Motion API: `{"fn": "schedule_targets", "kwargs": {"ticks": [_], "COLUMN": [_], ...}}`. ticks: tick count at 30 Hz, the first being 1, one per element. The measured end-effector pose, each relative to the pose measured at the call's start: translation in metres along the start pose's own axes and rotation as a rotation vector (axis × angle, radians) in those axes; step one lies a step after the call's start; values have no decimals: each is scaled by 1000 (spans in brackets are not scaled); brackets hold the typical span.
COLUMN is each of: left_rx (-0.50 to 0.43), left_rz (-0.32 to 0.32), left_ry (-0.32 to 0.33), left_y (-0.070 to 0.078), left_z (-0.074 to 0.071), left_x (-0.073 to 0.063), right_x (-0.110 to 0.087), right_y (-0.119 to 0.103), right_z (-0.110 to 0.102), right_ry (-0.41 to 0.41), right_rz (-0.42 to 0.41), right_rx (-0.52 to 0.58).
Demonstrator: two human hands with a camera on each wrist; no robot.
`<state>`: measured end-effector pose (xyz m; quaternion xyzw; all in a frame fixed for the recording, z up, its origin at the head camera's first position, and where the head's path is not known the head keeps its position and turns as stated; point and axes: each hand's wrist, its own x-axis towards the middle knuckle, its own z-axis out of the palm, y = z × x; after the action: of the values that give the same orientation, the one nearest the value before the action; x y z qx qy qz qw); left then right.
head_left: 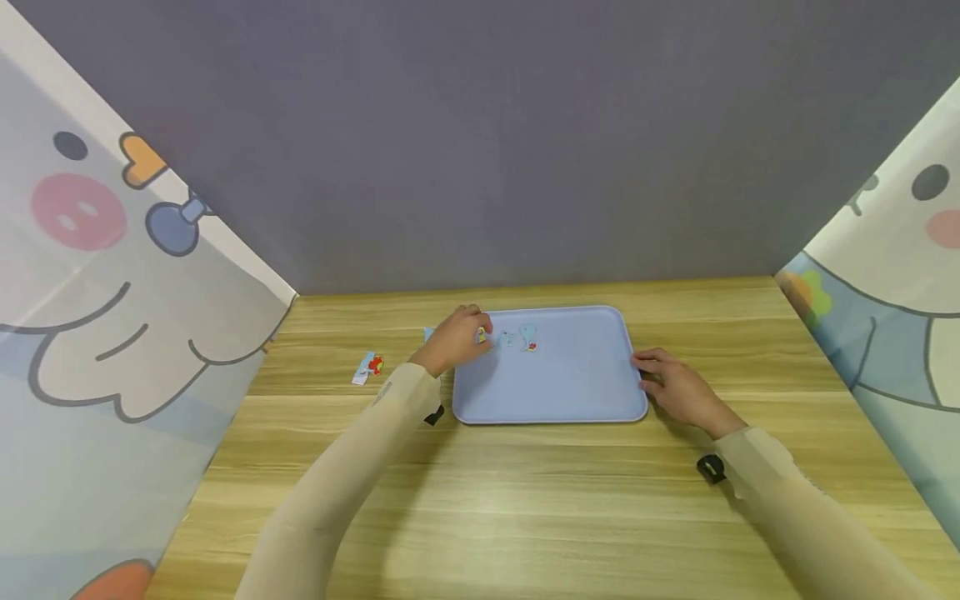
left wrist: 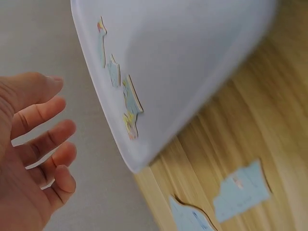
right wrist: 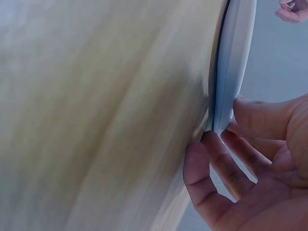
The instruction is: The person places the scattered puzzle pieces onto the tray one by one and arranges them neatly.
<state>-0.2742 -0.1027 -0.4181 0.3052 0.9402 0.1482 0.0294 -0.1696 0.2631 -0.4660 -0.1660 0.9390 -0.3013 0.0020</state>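
Observation:
A pale blue tray (head_left: 555,375) lies on the table. My right hand (head_left: 678,390) holds its right edge, the thumb (right wrist: 260,118) on the rim and the fingers against the side from below. My left hand (head_left: 459,337) hovers at the tray's left far corner, fingers loosely bent and nothing in them in the left wrist view. Several flat printed puzzle pieces lie along the tray's far side: one with a red patch (head_left: 528,337), a small light blue one (head_left: 507,338) and a yellow-patterned one (left wrist: 130,126) among them.
Left of the tray, light blue pieces (left wrist: 243,190) lie on the wooden table (head_left: 540,500), one beside a red patch (head_left: 377,364). A grey wall (head_left: 525,150) stands behind the table. Cartoon-printed panels (head_left: 112,275) flank both sides.

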Motion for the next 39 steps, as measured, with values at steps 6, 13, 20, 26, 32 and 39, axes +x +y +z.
{"fn": "schedule_targets", "kwargs": {"ticks": [6,13,20,26,32,39], "left_rx": [-14,-49,-99,-128,-127,-108], "left_rz": [-17,-30,-51,-99,-135,-156], "left_ry": [28,80,124,121,119,143], "left_y": [-7,-17,-34,-43,-52,-61], "left_z": [-2,-10,-12,-13,-14,-10], "left_x": [-15,-33,-53,-68,-81,-96], "right_x": [-1,-1,-1,-3,-4,-3], "right_y": [-1,0,-1,-2,-4,-4], "right_z": [0,0,-2,-2,-3,-3], "right_ry": [0,4,2,-3,-2,-5], "right_rz": [-1,-6,-5,3,12,3], "right_rx": [3,-6,-8,-13,-11,-11]}}
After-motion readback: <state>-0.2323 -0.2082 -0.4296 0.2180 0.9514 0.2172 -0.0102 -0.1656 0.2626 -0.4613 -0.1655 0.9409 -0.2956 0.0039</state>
